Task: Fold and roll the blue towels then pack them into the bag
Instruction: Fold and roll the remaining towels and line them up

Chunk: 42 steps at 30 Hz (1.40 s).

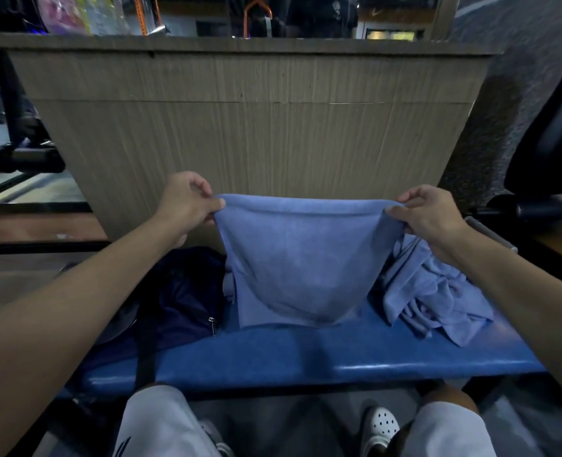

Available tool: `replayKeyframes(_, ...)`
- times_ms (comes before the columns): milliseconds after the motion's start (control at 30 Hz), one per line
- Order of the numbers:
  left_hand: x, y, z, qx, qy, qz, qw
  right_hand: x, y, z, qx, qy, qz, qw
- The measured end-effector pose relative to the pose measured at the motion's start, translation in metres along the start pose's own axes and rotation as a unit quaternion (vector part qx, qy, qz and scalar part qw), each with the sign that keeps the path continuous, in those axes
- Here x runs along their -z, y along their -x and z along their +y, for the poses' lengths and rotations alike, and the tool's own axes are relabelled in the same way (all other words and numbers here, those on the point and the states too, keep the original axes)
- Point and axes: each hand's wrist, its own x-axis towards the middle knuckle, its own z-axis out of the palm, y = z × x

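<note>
Knees [160, 420] at the bottom edge, bench [306, 354] beyond. Left hand [187, 202] and right hand [431, 212] each pinch a top corner of the blue towel [306, 258], mid-frame, hem on the bench. Keep the top edge taut and corners level before folding. Bag [180, 291] centre-left, seemingly unzipped.

Blue padded bench [306, 354], glossy along its near edge, spanning the lower middle of the view.
Tall tan wood-grain panel [256, 127], upright directly behind the bench, capped by a flat ledge.
Black padded chair [550, 143], far right, partly out of view.
Grey speckled surface [503, 77], between the panel and the chair.
Black tubular metal frame [19, 159], left of the panel.
Orange hanger-shaped loop [256, 8] and pink-and-yellow glossy packaging [68, 11], beyond the ledge, blurred.
White perforated clog [380, 427], on the floor below the bench.
</note>
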Motion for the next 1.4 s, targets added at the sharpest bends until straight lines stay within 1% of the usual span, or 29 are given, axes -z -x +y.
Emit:
replayKeyframes(100, -0.001, -0.001, -0.006, 0.033, -0.001, -0.001, 0.999, 0.001, 0.002, 0.002, -0.033, -0.019, -0.001, 0.999)
replayKeyframes(167, -0.001, -0.002, -0.007, 0.054, 0.002, -0.003, 0.999, 0.001, 0.003, 0.004, -0.068, -0.071, -0.018, 0.995)
replayKeyframes(267, -0.001, -0.003, -0.006, 0.097, 0.039, -0.017, 0.994, 0.002, 0.006, 0.006, -0.108, -0.139, -0.049, 0.983)
replayKeyframes(400, 0.0, 0.0, 0.001, 0.133, 0.074, -0.085, 0.985, 0.004, 0.007, 0.009, -0.128, -0.149, -0.058, 0.979)
replayKeyframes(467, 0.0, 0.002, 0.001, 0.114, 0.036, -0.112, 0.987, 0.004, 0.007, 0.008, -0.134, -0.151, -0.06, 0.978)
replayKeyframes(500, -0.001, 0.002, 0.0, 0.096, 0.009, -0.112, 0.989, 0.004, 0.007, 0.007, -0.133, -0.153, -0.061, 0.977)
replayKeyframes(600, -0.002, 0.004, -0.005, 0.05, -0.033, -0.08, 0.995, 0.002, 0.007, 0.007, -0.118, -0.139, -0.056, 0.982)
replayKeyframes(700, -0.001, 0.001, -0.008, 0.025, -0.057, -0.047, 0.997, 0.002, 0.004, 0.011, -0.09, -0.086, -0.041, 0.991)
replayKeyframes(867, 0.001, 0.0, -0.008, 0.003, -0.059, -0.045, 0.997, 0.003, 0.0, 0.019, -0.029, 0.004, -0.019, 0.999)
replayKeyframes(967, 0.001, 0.002, -0.006, -0.006, -0.049, -0.043, 0.998, 0.004, 0.002, 0.022, 0.021, 0.066, -0.011, 0.998)
replayKeyframes(1033, 0.001, 0.003, -0.005, -0.016, -0.047, -0.036, 0.998, 0.005, 0.002, 0.024, 0.032, 0.093, -0.008, 0.995)
replayKeyframes(1100, 0.001, 0.004, -0.005, -0.021, -0.05, -0.027, 0.998, 0.008, 0.002, 0.025, 0.032, 0.1, 0.0, 0.995)
replayKeyframes(1233, 0.001, 0.006, -0.005, -0.042, -0.078, -0.026, 0.996, 0.011, 0.007, 0.024, 0.017, 0.069, -0.001, 0.997)
replayKeyframes(1400, 0.001, 0.011, -0.004, -0.074, -0.106, -0.022, 0.991, 0.019, 0.018, 0.019, 0.024, 0.075, -0.029, 0.997)
